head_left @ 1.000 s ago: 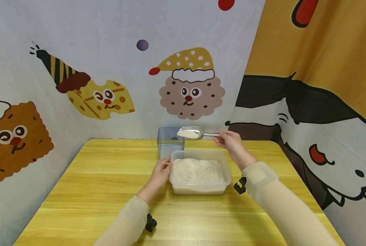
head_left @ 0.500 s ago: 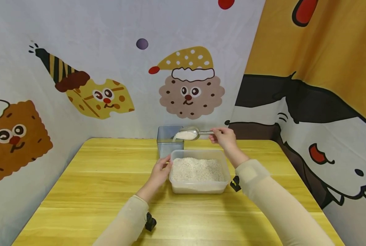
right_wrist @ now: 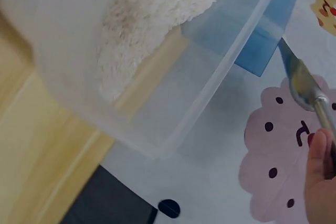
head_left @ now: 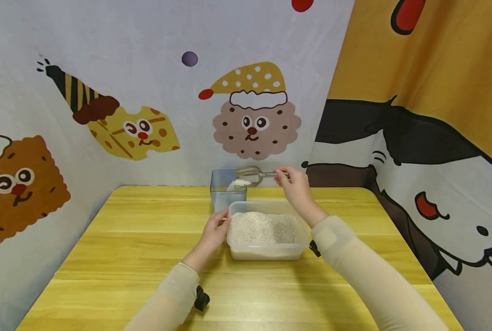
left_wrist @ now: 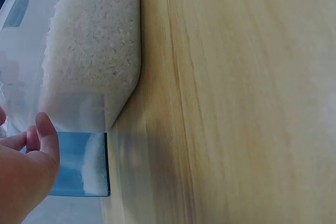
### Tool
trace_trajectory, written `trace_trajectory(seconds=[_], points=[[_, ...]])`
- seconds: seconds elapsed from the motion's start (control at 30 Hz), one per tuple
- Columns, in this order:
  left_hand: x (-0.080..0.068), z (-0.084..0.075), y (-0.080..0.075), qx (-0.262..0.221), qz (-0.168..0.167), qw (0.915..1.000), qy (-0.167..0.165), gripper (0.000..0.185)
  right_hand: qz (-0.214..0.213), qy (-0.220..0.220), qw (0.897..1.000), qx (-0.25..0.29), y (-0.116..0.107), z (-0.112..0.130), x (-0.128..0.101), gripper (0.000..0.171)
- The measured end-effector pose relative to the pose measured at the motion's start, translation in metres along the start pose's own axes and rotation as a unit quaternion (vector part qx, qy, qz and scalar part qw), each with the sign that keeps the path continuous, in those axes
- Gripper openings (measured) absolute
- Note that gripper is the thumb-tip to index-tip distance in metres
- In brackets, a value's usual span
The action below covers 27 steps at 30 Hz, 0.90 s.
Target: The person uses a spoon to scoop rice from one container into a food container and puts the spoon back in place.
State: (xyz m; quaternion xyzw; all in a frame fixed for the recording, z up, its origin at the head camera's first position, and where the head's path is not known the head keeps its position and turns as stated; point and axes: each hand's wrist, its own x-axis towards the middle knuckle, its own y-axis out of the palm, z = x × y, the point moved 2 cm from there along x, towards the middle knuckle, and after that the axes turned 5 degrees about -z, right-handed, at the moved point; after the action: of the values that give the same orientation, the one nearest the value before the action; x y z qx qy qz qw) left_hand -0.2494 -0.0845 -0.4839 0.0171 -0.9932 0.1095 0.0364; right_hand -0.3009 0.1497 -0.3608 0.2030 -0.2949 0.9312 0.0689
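My right hand (head_left: 295,186) grips the handle of a metal scoop (head_left: 250,175), which is tipped over the mouth of a bluish clear square bin (head_left: 228,200). White rice (head_left: 238,184) slides off the scoop's lip at the bin's opening. In the right wrist view, the scoop (right_wrist: 302,80) hangs beside the bin (right_wrist: 273,30). My left hand (head_left: 214,232) holds the left side of a translucent plastic container (head_left: 266,253), fingertips at its rim and wall. Rice (head_left: 262,225) is heaped inside that container. The left wrist view shows fingers (left_wrist: 48,135) against its wall.
The wooden table (head_left: 138,253) ends at a cartoon-printed cloth wall (head_left: 146,82) just behind the bin. The bin stands close behind the container's left rear corner. A second cloth panel (head_left: 436,151) hangs on the right. A black wrist device (head_left: 202,299) sits on the left sleeve.
My right hand has moved left with the scoop and turned it over. The rice has slid from the scoop toward the bin. My left hand and the container stay in place.
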Motion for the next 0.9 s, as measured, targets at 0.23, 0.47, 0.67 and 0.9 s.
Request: trace_trajectory(seconds=[0.23,0.47,0.67,0.9], points=[[0.0,-0.003,0.0,0.0,0.01,0.9999,-0.002,0.044,-0.013,-0.128,0.99,-0.058,0.0,0.008,-0.006,0.027],[0.0,-0.002,-0.001,-0.001,0.011,0.9999,0.002,0.044,-0.035,-0.121,0.992,-0.028,-0.001,0.006,-0.007,0.025],[-0.001,-0.001,0.0,-0.003,0.006,1.0,0.007,0.044,-0.037,0.011,0.995,0.094,-0.005,-0.005,-0.006,0.027],[-0.001,0.003,0.0,-0.006,0.006,0.9994,0.034,0.044,0.011,0.253,0.928,0.272,-0.015,-0.021,-0.014,0.037]])
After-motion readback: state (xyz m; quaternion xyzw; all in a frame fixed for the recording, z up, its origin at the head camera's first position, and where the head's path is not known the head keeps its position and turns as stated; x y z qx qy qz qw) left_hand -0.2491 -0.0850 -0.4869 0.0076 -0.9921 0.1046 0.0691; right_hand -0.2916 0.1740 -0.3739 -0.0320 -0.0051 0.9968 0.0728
